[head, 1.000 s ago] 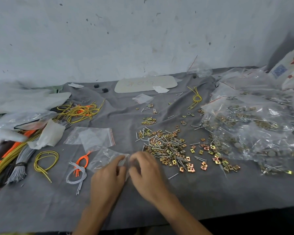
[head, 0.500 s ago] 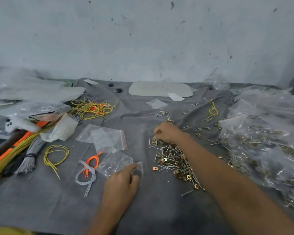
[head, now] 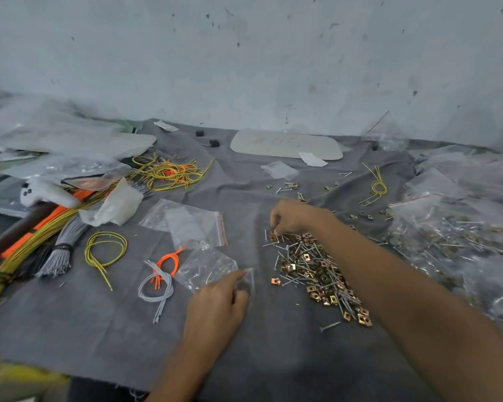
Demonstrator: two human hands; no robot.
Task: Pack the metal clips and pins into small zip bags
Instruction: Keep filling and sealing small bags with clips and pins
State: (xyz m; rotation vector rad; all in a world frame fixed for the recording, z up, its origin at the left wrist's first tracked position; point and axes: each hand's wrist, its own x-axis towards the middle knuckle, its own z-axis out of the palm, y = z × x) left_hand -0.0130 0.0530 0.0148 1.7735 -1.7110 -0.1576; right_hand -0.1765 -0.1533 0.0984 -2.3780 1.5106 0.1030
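Head view of packing in progress on a desk covered by a grey cloth [head: 70, 323]. The left hand [head: 215, 303] lies near the front edge. Its grip is narrow, with thumb and forefinger pinching the mouth of a small clear plastic zip bag [head: 206, 265] that lies flat on the cloth. Whether anything is already inside this bag is too faint to tell.

The right hand [head: 294, 217] reaches forward to the far edge of a loose heap of brass-coloured square metal clips and thin silver pins [head: 314, 271]. Its grip is also narrow, the fingertips bunched and pinching among the clips and pins. Which piece they have taken cannot be made out. The heap lies just right of the held bag and is not touching it.

A second clear zip bag with a red seal strip [head: 192, 224] lies beyond the first and looks unfilled. At the right, a mass of clear bags holding clips and pins [head: 459, 236] suggests that much packing is already done. A few stray pieces lie scattered towards the wall.

Judged progress is mid-task, at the start of one more bag: a piece is being picked, the bag has yet to be filled and sealed, and the sizeable heap remains to be packed. Yellow, orange and grey wire loops [head: 160, 274] at the left play no part in this step.
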